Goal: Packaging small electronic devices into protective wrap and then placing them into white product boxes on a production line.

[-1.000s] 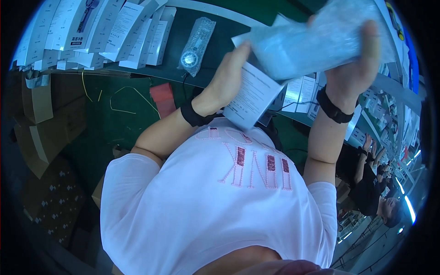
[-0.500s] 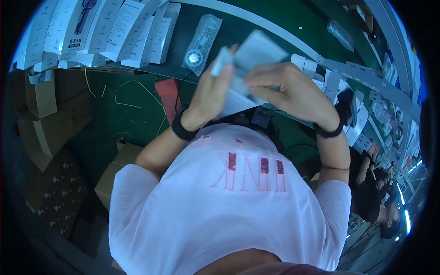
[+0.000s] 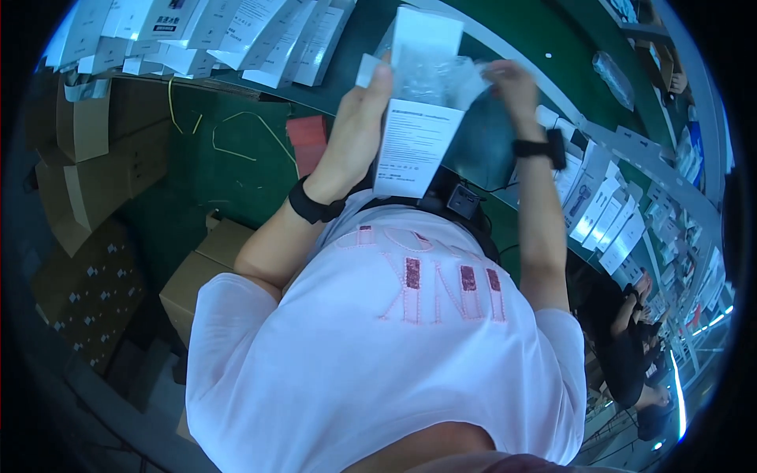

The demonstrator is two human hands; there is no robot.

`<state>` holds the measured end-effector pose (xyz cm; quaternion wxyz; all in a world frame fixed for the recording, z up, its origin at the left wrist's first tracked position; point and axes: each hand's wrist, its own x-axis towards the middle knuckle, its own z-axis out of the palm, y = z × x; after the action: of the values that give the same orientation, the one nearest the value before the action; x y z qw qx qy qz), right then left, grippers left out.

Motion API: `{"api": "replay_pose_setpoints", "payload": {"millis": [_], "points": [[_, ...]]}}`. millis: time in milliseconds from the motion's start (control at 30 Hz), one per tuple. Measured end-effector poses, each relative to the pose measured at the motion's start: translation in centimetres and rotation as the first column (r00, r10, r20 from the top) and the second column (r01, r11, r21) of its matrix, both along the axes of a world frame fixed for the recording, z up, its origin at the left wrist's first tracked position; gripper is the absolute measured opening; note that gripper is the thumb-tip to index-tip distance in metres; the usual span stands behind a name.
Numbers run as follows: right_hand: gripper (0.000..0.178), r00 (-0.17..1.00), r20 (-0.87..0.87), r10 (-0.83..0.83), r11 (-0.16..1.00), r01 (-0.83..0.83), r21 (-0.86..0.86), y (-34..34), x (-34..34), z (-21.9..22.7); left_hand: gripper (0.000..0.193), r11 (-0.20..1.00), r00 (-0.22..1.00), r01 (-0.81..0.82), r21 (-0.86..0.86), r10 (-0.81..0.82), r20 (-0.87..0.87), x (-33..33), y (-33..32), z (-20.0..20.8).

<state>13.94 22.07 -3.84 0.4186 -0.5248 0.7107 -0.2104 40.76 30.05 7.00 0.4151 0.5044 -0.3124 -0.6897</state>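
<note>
My left hand (image 3: pixel 361 126) is closed around the side of a tall white carton (image 3: pixel 420 146) with printed text on its front. The carton stands nearly upright in front of my body, its top open and its flaps raised. Crumpled clear plastic wrapping (image 3: pixel 432 80) shows in the mouth of the carton; what lies inside it is hidden. At the right of the mouth, my right hand (image 3: pixel 514 88) is blurred, its fingertips drawn together at a pale, see-through edge. Whether that edge is a flap or plastic I cannot tell.
White cartons (image 3: pixel 272 39) line the bench at the far left, and more cartons (image 3: pixel 603 209) stand at the right. A clear-wrapped item (image 3: pixel 613 79) lies at the far right. Brown cardboard boxes (image 3: pixel 118 150) and a red piece (image 3: pixel 306 142) are at the left. Another person (image 3: pixel 623 331) is at the right.
The carton has turned upright, with its printed front facing me. My right hand has moved from over it to the right of its mouth. The view has shifted, and the bubble-wrapped item is mostly hidden.
</note>
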Motion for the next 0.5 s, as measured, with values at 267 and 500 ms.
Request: {"api": "replay_pose_setpoints", "payload": {"millis": [267, 500], "points": [[0.018, 0.923, 0.199, 0.329, 0.888, -0.23, -0.398, 2.6, 4.8, 25.5, 0.075, 0.976, 0.978, 0.178, -0.126, -0.189, -0.089, -4.1, -0.5, 3.7], [0.023, 0.451, -0.19, 0.872, 0.481, -0.861, 0.163, 2.6, 4.2, 27.8, 0.074, 0.945, 0.923, 0.319, -0.077, -0.328, -0.202, -4.9, 1.0, 5.6]]}}
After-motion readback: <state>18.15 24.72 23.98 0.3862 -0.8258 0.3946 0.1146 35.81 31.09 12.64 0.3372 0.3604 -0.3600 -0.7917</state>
